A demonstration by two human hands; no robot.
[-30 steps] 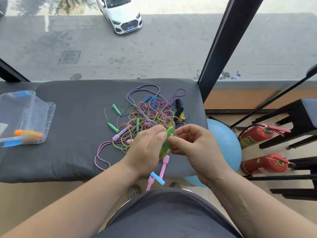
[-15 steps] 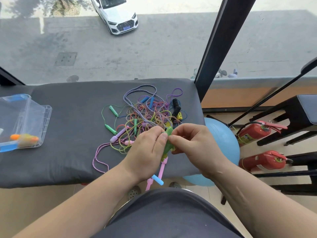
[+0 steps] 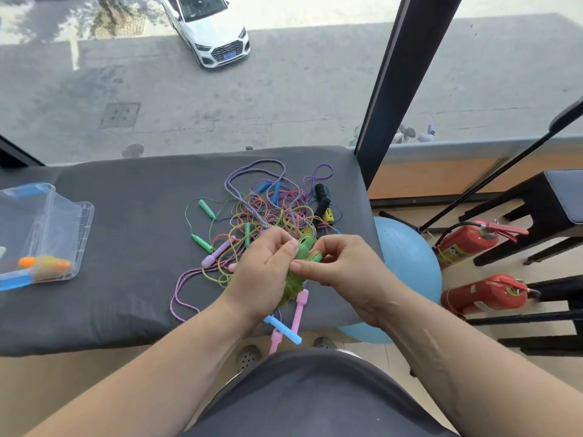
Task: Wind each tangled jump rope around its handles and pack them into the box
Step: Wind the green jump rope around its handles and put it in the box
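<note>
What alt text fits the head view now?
The left hand and right hand grip green jump-rope handles wound with cord over a grey padded bench; a tangle of coloured ropes lies behind, a clear box at far left.

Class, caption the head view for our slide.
The left hand and right hand hold green rope; tangled ropes behind, box left.

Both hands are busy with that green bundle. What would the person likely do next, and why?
Probably lay one more turn of cord round the green handles. The left hand grips that partly wound bundle, the right hand pinches cord at its top, and similar yellow-green strands lie in the tangled pile behind, so winding looks unfinished.
</note>
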